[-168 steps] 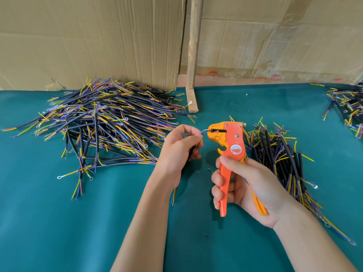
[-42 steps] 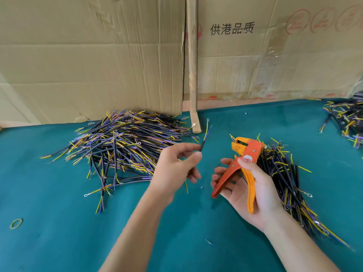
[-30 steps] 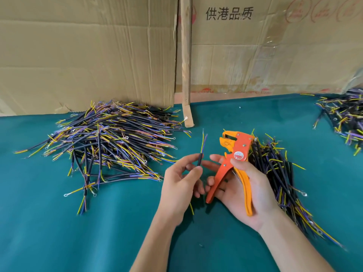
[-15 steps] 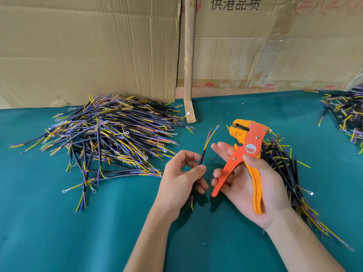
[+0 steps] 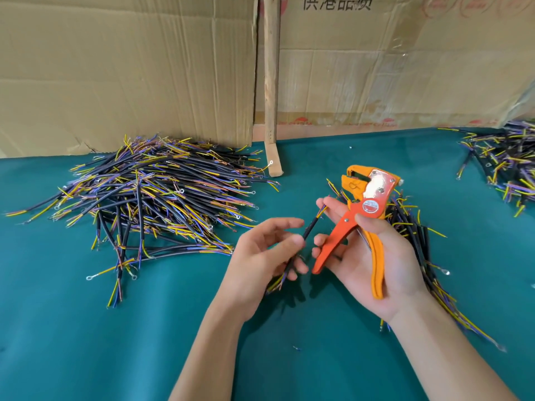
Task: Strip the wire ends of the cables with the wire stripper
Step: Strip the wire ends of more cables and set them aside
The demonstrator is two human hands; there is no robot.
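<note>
Cable and wire stripper, in hand
Left hand [image 5: 260,256] pinches black cable [image 5: 308,231]; right hand [image 5: 373,256] grips orange wire stripper [image 5: 364,204], fingertips touching cable's upper end.

A teal cloth [image 5: 72,328] covered the table. At twelve o'clock a thin wooden post [image 5: 271,82] stood upright, its foot resting on the cloth. A creased cardboard sheet [image 5: 124,70] rose behind it from nine to twelve o'clock, and a second cardboard panel [image 5: 390,68] with dark printed characters and faded red marks ran from twelve to three o'clock. A tiny blue scrap [image 5: 296,348] lay near six o'clock.
</note>
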